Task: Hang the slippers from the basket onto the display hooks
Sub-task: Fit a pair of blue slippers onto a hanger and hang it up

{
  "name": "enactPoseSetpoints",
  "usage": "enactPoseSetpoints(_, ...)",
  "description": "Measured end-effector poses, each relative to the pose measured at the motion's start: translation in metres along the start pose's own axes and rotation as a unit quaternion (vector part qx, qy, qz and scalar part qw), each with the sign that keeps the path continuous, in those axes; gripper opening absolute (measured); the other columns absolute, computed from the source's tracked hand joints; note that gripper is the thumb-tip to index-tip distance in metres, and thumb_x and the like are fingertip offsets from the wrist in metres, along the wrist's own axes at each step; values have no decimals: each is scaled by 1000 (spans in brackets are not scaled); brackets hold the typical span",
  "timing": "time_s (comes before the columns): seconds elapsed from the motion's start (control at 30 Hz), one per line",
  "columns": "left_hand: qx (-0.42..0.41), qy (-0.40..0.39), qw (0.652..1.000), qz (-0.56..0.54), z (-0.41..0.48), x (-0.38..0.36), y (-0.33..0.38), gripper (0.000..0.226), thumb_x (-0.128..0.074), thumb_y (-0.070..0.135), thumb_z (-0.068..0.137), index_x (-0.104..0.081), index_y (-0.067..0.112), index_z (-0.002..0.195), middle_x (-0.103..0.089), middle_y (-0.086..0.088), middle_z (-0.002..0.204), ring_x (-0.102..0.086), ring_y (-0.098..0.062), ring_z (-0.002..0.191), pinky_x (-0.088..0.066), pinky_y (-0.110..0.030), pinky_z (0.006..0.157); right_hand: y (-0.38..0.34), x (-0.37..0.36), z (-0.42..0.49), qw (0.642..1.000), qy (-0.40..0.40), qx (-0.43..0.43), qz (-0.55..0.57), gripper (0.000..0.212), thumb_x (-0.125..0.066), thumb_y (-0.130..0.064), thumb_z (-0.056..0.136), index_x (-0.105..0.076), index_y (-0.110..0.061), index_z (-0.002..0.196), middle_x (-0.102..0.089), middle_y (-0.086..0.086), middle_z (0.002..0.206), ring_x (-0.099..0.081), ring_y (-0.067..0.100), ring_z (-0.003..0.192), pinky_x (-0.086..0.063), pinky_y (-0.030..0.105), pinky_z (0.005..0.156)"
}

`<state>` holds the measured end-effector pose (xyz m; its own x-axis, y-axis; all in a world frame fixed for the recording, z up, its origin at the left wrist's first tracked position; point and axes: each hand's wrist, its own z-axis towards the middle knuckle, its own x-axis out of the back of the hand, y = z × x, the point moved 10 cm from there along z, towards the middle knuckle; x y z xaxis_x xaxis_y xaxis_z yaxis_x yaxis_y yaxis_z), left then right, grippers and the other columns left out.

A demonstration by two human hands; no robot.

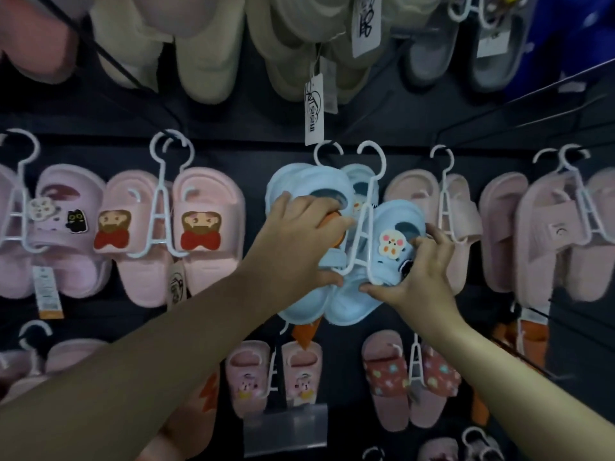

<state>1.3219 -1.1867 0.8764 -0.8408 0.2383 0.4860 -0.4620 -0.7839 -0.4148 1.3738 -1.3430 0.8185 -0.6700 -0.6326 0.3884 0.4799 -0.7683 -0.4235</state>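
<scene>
at the centre of the dark display wall (253, 151), middle row, we list:

- item in hand: one pair of pale blue slippers (352, 304) on a white hanger (363, 227), held up against the wall between both our hands. whether the curl at the hanger's top sits on a display hook, we cannot tell.
- left hand (299, 237): fingers curled over the left slipper of the pair, thumb tucked under its side, gripping it. an orange charm (332, 227) shows beneath the fingers.
- right hand (422, 274): fingers bent onto the right slipper's strap, just beside a white animal charm (391, 247). the thumb touches the hanger's lower end.
- just behind: a second white hook (327, 151) and more pale blue; we cannot tell those slippers apart from ours.
- left neighbours: pink slippers with doll charms (206, 234); further left, a lilac clog with a black cat charm (66, 207).
- right neighbours: plain pink slippers (466, 207).
- row above: cream slippers (203, 54), grey slippers (429, 54), and a white paper tag (313, 111) hanging just above the hooks.
- row below: small pink slippers with bear charms (248, 377); brick-red flowered slippers (386, 377).
</scene>
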Motion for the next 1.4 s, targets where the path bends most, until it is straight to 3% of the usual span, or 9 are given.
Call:
enactPoseSetpoints(0.33, 98, 37, 994, -20, 21, -5, -36, 83, -88, 44, 47, -62, 13, 119, -59, -11, 115, -54, -36, 108, -39, -52, 93, -11, 2, 62, 998, -25, 61, -5, 93, -88, -41, 50, -36, -9, 121, -9, 5, 145, -20, -3, 109, -38, 24, 89)
enactPoseSetpoints(0.47, 139, -18, 990, -26, 14, -19, -46, 83, -80, 52, 58, -55, 20, 130, -51, -4, 125, -44, -28, 116, -32, -42, 99, -20, -3, 72, 992, -62, 100, -50, 97, -87, -45, 48, -38, -10, 123, -9, 5, 148, -36, 18, 123, -46, 33, 84)
enactPoseSetpoints(0.57, 133, -46, 990, -34, 3, -35, -46, 82, -86, 44, 53, -58, 17, 125, -56, -7, 118, -52, -31, 106, -43, -43, 89, -13, -17, 62, 986, -84, 114, -88, 96, -85, -49, 50, -38, -12, 126, -8, 4, 151, -47, 23, 114, -41, 27, 68)
enactPoseSetpoints(0.7, 123, -36, 991, -25, -2, -49, -47, 83, -92, 34, 41, -65, 10, 115, -62, -13, 106, -60, -36, 92, -50, -46, 78, 0, -27, 53, 984, -96, 113, -94, 90, -81, -47, 60, -36, -16, 132, -6, 3, 152, -56, 24, 101, -42, 26, 63)
enactPoseSetpoints(0.93, 124, -61, 990, -14, -5, -47, -41, 80, -89, 30, 52, -58, 11, 122, -54, -17, 122, -54, -37, 109, -47, -47, 88, -6, -24, 52, 980, -110, 123, -114, 90, -79, -44, 66, -31, -20, 138, -3, 2, 154, -51, 25, 114, -41, 27, 65)
enactPoseSetpoints(1.03, 137, -66, 988, -32, -12, -41, -36, 76, -85, 29, 60, -54, 10, 126, -47, -18, 133, -46, -37, 120, -43, -48, 95, -7, -16, 45, 982, -113, 106, -113, 92, -77, -44, 69, -28, -19, 142, -2, 5, 154, -47, 28, 121, -45, 31, 73)
enactPoseSetpoints(1.13, 152, -52, 986, -49, -20, -26, -29, 66, -81, 29, 69, -54, 9, 126, -47, -16, 133, -45, -35, 120, -42, -45, 95, -14, 3, 31, 987, -93, 97, -90, 74, -71, -42, 77, -36, -15, 136, -15, 8, 151, -35, 29, 131, -45, 36, 87)
enactPoseSetpoints(1.27, 149, -37, 986, -71, -29, 4, -6, 50, -64, 33, 82, -55, 10, 126, -52, -12, 127, -48, -30, 117, -41, -40, 97, -37, 35, 4, 988, -54, 128, -60, 48, -61, -36, 87, -49, -10, 125, -50, 6, 125, -46, 22, 115, -38, 28, 92)
enactPoseSetpoints(1.4, 153, -51, 980, -117, -41, 38, 27, 45, -60, 28, 87, -53, 12, 128, -53, -9, 128, -48, -28, 119, -40, -40, 98, -65, 61, -34, 987, -66, 141, -40, 41, -58, -33, 88, -52, -9, 121, -57, 6, 116, -50, 23, 109, -43, 36, 92)
